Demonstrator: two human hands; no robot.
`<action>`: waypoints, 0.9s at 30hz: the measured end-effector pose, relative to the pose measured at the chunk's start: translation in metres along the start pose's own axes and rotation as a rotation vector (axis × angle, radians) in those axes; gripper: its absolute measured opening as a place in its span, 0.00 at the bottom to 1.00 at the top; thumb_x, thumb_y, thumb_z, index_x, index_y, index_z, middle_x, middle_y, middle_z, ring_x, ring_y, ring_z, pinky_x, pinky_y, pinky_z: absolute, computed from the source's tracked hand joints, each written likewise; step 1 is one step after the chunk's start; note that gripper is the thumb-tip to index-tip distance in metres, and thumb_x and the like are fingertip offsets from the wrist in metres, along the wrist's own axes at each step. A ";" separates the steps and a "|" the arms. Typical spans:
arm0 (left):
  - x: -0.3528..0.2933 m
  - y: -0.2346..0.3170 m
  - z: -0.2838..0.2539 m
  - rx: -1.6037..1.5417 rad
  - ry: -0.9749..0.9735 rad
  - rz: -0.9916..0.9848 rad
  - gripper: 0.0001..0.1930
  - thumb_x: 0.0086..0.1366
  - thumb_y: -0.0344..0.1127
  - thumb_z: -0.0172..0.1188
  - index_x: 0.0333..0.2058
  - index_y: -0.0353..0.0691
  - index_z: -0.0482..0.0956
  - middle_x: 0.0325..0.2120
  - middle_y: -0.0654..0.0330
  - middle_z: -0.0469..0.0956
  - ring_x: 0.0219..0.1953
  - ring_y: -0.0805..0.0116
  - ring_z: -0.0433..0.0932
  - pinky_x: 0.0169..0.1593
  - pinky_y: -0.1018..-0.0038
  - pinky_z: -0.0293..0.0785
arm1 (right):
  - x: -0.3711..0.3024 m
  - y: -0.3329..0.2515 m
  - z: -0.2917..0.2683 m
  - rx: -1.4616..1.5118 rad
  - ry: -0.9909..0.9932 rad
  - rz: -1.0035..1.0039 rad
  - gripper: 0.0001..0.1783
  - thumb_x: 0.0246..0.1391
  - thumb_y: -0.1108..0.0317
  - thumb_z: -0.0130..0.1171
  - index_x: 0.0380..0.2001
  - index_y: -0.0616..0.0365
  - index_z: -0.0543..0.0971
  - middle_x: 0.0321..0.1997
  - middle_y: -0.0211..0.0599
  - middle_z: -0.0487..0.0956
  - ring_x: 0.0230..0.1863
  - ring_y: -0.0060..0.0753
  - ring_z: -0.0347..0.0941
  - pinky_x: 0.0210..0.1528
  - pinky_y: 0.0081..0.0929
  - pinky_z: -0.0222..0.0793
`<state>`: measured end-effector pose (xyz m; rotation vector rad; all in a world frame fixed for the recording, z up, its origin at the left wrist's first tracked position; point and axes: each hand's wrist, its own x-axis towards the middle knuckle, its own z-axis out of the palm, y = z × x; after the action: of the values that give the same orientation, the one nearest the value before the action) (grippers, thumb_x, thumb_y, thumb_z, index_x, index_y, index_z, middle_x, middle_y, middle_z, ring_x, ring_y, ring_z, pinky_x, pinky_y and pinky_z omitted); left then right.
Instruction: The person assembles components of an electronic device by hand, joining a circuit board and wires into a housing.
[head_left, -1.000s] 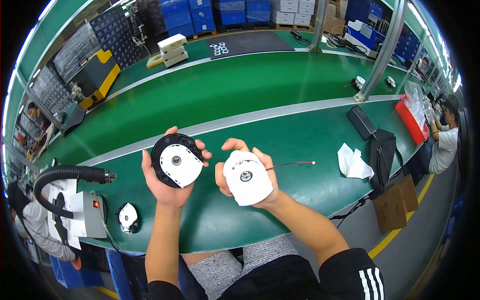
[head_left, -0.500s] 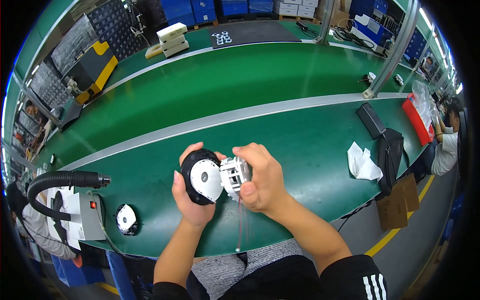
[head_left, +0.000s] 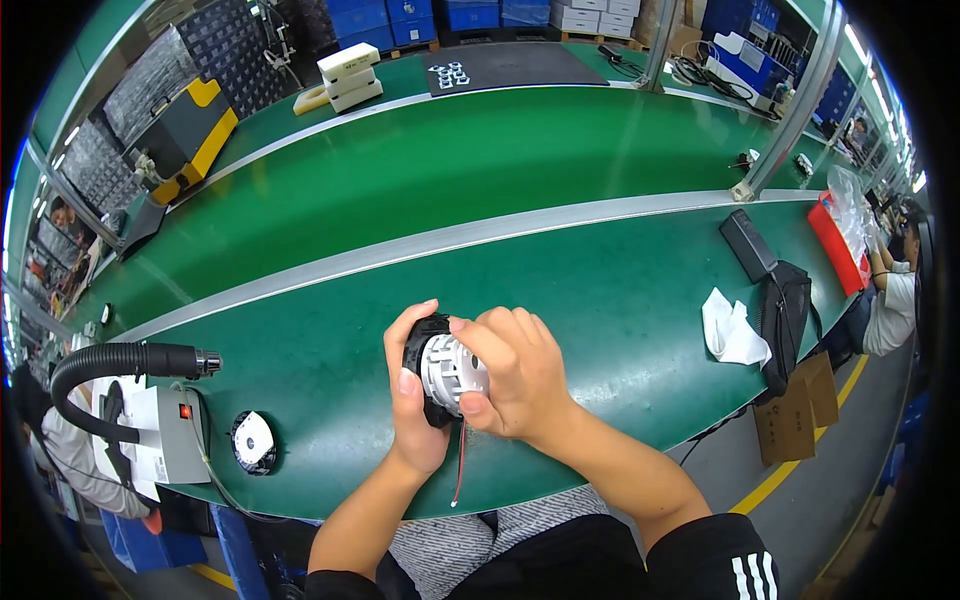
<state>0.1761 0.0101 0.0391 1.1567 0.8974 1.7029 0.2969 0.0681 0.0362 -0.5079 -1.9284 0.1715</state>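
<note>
My left hand (head_left: 420,438) is wrapped round a black round housing (head_left: 437,413), its fingers on the far rim and its thumb along the near side. My right hand (head_left: 525,378) grips a white slotted round part (head_left: 443,368) and holds it up against the housing's face. The two parts meet above the green table; whether they are locked together cannot be seen. A thin red wire (head_left: 461,465) with a small white connector dangles below them. To the left, a similar black-and-white round part (head_left: 256,440) lies on the table.
A black flexible hose (head_left: 130,355) arches from a white box (head_left: 175,440) at left. On the right are a white cloth (head_left: 733,330), a black bag (head_left: 785,315), a black case (head_left: 748,245) and a red bin (head_left: 838,243). A metal rail (head_left: 450,237) runs across. A person sits far right.
The white slotted part has turned and come against the housing, now covering its white face. Both hands have drawn together, the left shifting a little to the right.
</note>
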 end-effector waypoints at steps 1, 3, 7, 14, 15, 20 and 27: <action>0.000 -0.001 0.000 0.025 0.002 0.019 0.35 0.68 0.62 0.40 0.62 0.38 0.57 0.46 0.53 0.70 0.45 0.67 0.72 0.49 0.72 0.69 | 0.000 0.000 0.000 0.002 -0.001 0.000 0.31 0.63 0.39 0.42 0.57 0.51 0.67 0.37 0.39 0.73 0.31 0.41 0.67 0.32 0.37 0.61; 0.000 -0.002 0.000 0.052 0.000 0.043 0.36 0.68 0.62 0.40 0.62 0.38 0.57 0.46 0.53 0.70 0.45 0.67 0.71 0.49 0.72 0.69 | 0.001 0.000 -0.001 0.008 0.004 0.002 0.31 0.63 0.39 0.42 0.57 0.51 0.67 0.37 0.39 0.72 0.31 0.42 0.67 0.32 0.37 0.61; 0.000 -0.004 -0.002 0.107 -0.021 0.065 0.36 0.69 0.62 0.38 0.62 0.38 0.57 0.48 0.49 0.71 0.48 0.63 0.72 0.52 0.68 0.69 | -0.002 -0.001 -0.003 -0.016 -0.012 0.012 0.31 0.63 0.40 0.42 0.58 0.50 0.67 0.37 0.40 0.71 0.31 0.42 0.66 0.32 0.37 0.60; -0.003 -0.003 -0.001 0.158 -0.068 0.060 0.37 0.68 0.65 0.38 0.63 0.39 0.56 0.48 0.48 0.71 0.50 0.60 0.72 0.55 0.65 0.68 | -0.002 -0.001 -0.004 -0.059 -0.030 -0.032 0.31 0.65 0.41 0.40 0.56 0.54 0.67 0.33 0.43 0.71 0.27 0.42 0.65 0.30 0.38 0.60; -0.003 -0.005 -0.002 0.146 -0.068 0.049 0.37 0.68 0.65 0.38 0.63 0.39 0.56 0.49 0.49 0.71 0.50 0.61 0.72 0.55 0.65 0.68 | -0.003 0.000 -0.003 -0.045 -0.028 -0.017 0.31 0.65 0.40 0.39 0.57 0.54 0.67 0.33 0.43 0.71 0.27 0.42 0.65 0.30 0.38 0.60; -0.004 -0.012 -0.003 0.105 -0.067 0.010 0.37 0.68 0.64 0.39 0.63 0.41 0.57 0.49 0.51 0.70 0.51 0.62 0.72 0.56 0.65 0.68 | -0.006 -0.003 -0.003 -0.047 -0.039 0.010 0.31 0.65 0.41 0.40 0.58 0.54 0.67 0.33 0.42 0.70 0.29 0.42 0.64 0.31 0.37 0.60; -0.001 -0.007 0.005 -0.072 0.023 -0.095 0.35 0.67 0.61 0.46 0.63 0.41 0.57 0.49 0.52 0.70 0.50 0.63 0.73 0.55 0.67 0.70 | 0.013 0.000 -0.025 -0.076 -0.095 0.014 0.42 0.63 0.31 0.27 0.59 0.56 0.67 0.41 0.42 0.72 0.40 0.41 0.66 0.44 0.33 0.58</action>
<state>0.1831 0.0120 0.0346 1.0333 0.8844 1.6611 0.3156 0.0710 0.0569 -0.5730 -2.0304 0.1338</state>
